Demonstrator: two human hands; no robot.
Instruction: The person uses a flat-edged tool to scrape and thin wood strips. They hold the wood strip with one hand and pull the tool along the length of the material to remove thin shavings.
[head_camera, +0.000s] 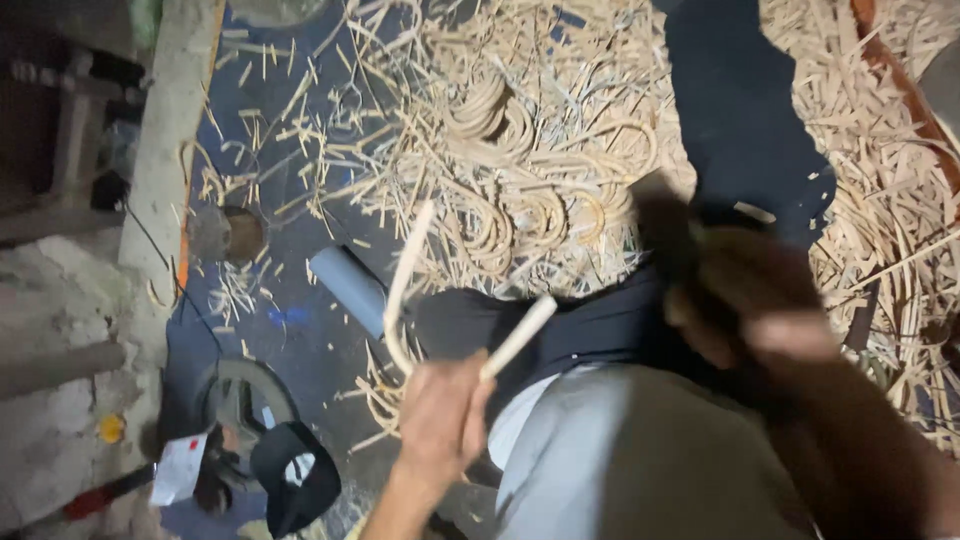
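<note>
My left hand (440, 415) is closed around a pale cane strip (405, 280) bent into a U. One end rises up and left, and the other end sticks out to the right of my fist. My right hand (755, 305) is blurred. It is raised over my knee and grips a dark tool (668, 228) whose shape I cannot make out. The two hands are apart, with my dark-clothed leg (600, 330) between them. A heap of cane offcuts and coiled cane hoops (520, 215) lies just beyond both hands.
A light blue tube (348, 290) lies on the blue floor sheet (290, 90). At lower left lie a dark cap (295, 485), a round metal ring (240, 400), a white paper scrap (178, 470) and a red-handled tool (100, 495). A concrete post (165, 130) runs along the left.
</note>
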